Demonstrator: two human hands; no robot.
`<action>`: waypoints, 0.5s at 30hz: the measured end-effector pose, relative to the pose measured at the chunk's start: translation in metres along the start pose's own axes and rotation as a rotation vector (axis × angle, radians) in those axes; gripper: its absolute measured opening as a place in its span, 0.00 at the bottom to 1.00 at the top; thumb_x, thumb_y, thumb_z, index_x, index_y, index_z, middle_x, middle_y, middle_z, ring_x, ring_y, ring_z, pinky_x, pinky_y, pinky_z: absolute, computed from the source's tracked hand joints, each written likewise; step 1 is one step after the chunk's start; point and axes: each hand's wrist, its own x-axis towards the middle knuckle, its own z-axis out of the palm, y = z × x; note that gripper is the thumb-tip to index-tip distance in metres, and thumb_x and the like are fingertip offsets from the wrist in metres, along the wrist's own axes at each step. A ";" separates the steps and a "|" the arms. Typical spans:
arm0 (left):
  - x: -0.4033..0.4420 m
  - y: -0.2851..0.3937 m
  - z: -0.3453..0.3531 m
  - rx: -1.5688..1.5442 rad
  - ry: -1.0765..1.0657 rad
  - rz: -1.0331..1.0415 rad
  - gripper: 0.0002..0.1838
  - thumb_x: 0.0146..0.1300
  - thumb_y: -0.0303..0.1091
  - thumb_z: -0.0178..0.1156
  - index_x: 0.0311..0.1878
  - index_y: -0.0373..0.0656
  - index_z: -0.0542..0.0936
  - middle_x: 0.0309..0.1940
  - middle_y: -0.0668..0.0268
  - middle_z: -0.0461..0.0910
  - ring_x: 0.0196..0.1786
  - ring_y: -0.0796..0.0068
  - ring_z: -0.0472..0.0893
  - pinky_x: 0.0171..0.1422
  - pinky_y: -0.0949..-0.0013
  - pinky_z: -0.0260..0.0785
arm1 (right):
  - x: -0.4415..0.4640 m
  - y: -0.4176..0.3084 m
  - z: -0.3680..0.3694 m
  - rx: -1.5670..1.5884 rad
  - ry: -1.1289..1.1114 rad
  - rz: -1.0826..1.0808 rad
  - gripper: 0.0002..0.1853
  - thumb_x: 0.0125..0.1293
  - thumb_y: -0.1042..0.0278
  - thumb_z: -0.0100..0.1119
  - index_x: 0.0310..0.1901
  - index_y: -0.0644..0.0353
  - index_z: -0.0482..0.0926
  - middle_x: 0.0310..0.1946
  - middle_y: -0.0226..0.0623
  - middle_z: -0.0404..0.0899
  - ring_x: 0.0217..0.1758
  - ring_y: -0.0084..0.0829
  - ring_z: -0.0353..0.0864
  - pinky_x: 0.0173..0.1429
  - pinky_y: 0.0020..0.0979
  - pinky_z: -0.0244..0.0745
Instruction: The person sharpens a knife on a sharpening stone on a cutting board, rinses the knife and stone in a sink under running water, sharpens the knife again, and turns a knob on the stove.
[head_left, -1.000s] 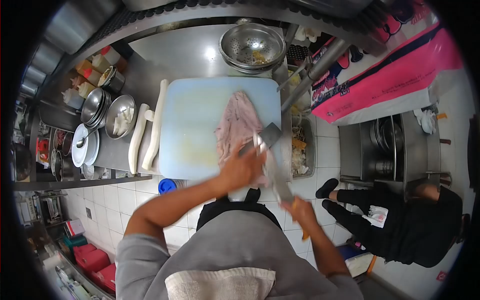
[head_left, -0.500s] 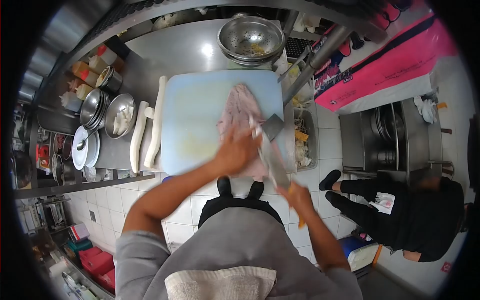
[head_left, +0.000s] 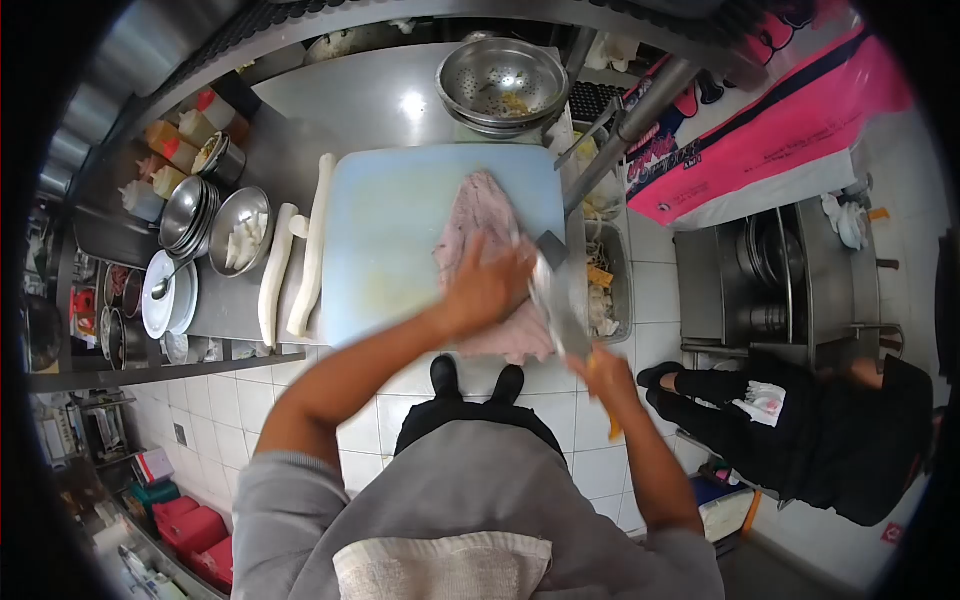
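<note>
A pinkish-grey slab that looks like fish or meat (head_left: 478, 205) lies on a pale blue cutting board (head_left: 385, 215), its lower end hanging past the board's near edge. My left hand (head_left: 488, 290) rests on the slab's middle, fingers spread and somewhat blurred. In my right hand (head_left: 605, 378) is the orange handle of a knife (head_left: 565, 315), whose blurred blade reaches to the slab's right edge near my left fingertips. A dark flat piece (head_left: 550, 250) lies beside the blade at the board's right side, partly covered.
Left of the board lie long white stalks (head_left: 312, 250) and a metal bowl of white pieces (head_left: 240, 235). A colander (head_left: 502, 80) stands at the back. A scrap bin (head_left: 606, 280) is at the right. Another person (head_left: 850, 430) in black is at the far right.
My left hand has shifted right along the slab, its fingers spreading. The knife and my right hand moved down and up slightly. The slab's lower part now lies further over the near edge.
</note>
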 end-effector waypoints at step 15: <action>-0.008 0.013 0.004 -0.106 0.039 -0.024 0.22 0.64 0.38 0.54 0.61 0.43 0.73 0.61 0.66 0.74 0.63 0.72 0.74 0.68 0.29 0.45 | 0.001 0.023 -0.009 -0.119 -0.059 0.032 0.31 0.56 0.37 0.62 0.41 0.64 0.78 0.17 0.42 0.78 0.16 0.34 0.80 0.28 0.36 0.77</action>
